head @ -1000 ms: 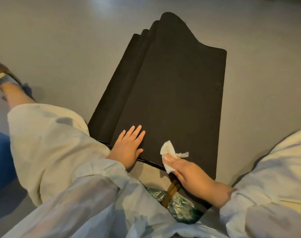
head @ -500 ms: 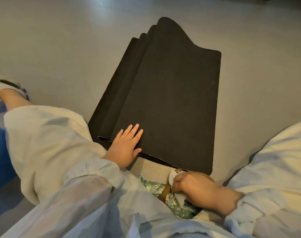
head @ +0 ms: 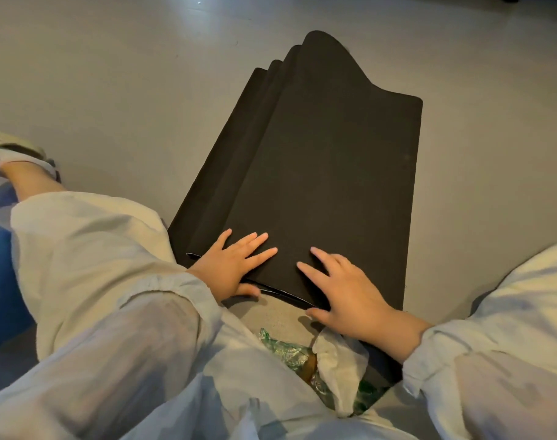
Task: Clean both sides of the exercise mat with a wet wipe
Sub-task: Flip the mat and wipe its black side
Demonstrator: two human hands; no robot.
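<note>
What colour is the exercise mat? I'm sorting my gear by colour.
Black, plain with no pattern, on the exercise mat; the head view shows it clearly.

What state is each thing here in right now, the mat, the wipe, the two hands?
mat: black, folded in layers, flat on the floor.
wipe: crumpled, lying loose on the green wrapper, in no hand.
green wrapper: crinkled, partly under the wipe.
left hand: open, flat on the mat's near edge.
right hand: open, fingers spread on the mat.
</note>
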